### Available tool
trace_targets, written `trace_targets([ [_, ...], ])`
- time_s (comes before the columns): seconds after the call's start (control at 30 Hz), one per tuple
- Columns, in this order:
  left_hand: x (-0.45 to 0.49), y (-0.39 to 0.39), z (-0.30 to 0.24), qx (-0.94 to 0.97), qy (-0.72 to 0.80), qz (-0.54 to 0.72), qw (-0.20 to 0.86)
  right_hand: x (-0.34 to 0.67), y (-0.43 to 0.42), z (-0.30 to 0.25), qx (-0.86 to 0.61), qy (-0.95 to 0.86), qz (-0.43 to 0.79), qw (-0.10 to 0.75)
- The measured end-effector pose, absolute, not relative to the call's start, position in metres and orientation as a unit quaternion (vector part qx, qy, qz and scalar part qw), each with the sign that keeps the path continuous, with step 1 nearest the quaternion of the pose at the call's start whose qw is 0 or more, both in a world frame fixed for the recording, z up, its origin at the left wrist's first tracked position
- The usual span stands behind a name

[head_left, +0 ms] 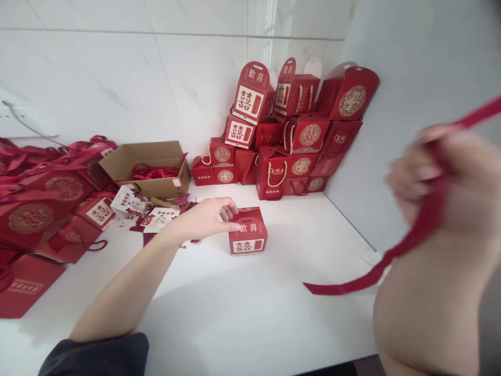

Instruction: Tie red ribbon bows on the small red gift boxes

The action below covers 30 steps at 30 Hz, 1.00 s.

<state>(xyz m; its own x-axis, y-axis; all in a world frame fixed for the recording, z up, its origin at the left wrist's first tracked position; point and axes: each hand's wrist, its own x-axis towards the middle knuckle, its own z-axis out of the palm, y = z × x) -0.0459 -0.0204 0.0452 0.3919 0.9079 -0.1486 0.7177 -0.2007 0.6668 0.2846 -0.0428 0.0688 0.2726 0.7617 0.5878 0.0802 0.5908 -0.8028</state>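
A small red gift box (248,234) with gold-white characters and a white label stands upright on the white table. My left hand (219,214) reaches to its upper left corner, thumb against the top and the other fingers curled behind. Raised at the right and blurred by motion, my right hand (438,177) is closed round a dark red ribbon (425,224). One ribbon end trails down leftward over the table, and the other runs off past the right edge of the view.
Stacked red gift boxes (301,136) stand against the tiled wall, right of centre. At the left are more red boxes with ribbons (47,203). An open cardboard carton (156,186) holds red ribbon. Printed cards (159,219) lie before it. A grey panel (391,68) borders the right.
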Motion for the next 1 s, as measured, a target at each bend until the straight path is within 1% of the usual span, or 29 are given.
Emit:
trace_targets([
  [0.03,-0.043,-0.019,0.042,0.765,0.527,0.144,0.342,0.270,-0.041,0.062,-0.373,-0.562,0.311,0.670],
  [0.07,-0.041,-0.017,0.040,0.769,0.518,0.140,0.348,0.254,-0.040,0.052,-0.366,-0.570,0.395,0.620],
  [0.13,-0.038,-0.016,0.038,0.771,0.504,0.126,0.369,0.223,-0.041,0.026,-0.360,-0.569,0.563,0.479],
  [0.17,-0.038,-0.015,0.038,0.766,0.505,0.118,0.379,0.209,-0.043,0.012,-0.364,-0.557,0.617,0.420],
  [0.2,-0.038,-0.015,0.038,0.759,0.513,0.111,0.386,0.197,-0.046,-0.002,-0.362,-0.545,0.653,0.383],
  [0.3,-0.038,-0.017,0.040,0.737,0.530,0.120,0.402,0.173,-0.057,-0.035,-0.356,-0.530,0.694,0.333],
  [0.4,-0.036,-0.018,0.041,0.726,0.505,0.153,0.440,0.163,-0.066,-0.049,-0.339,-0.514,0.722,0.316],
  [0.5,-0.034,-0.018,0.041,0.715,0.495,0.169,0.464,0.160,-0.068,-0.052,-0.335,-0.496,0.735,0.319],
  [0.8,-0.032,-0.017,0.041,0.718,0.498,0.168,0.455,0.161,-0.064,-0.054,-0.336,-0.433,0.760,0.350],
  [1.0,-0.029,-0.020,0.041,0.737,0.493,0.150,0.436,0.156,-0.060,-0.056,-0.328,-0.453,0.746,0.362],
])
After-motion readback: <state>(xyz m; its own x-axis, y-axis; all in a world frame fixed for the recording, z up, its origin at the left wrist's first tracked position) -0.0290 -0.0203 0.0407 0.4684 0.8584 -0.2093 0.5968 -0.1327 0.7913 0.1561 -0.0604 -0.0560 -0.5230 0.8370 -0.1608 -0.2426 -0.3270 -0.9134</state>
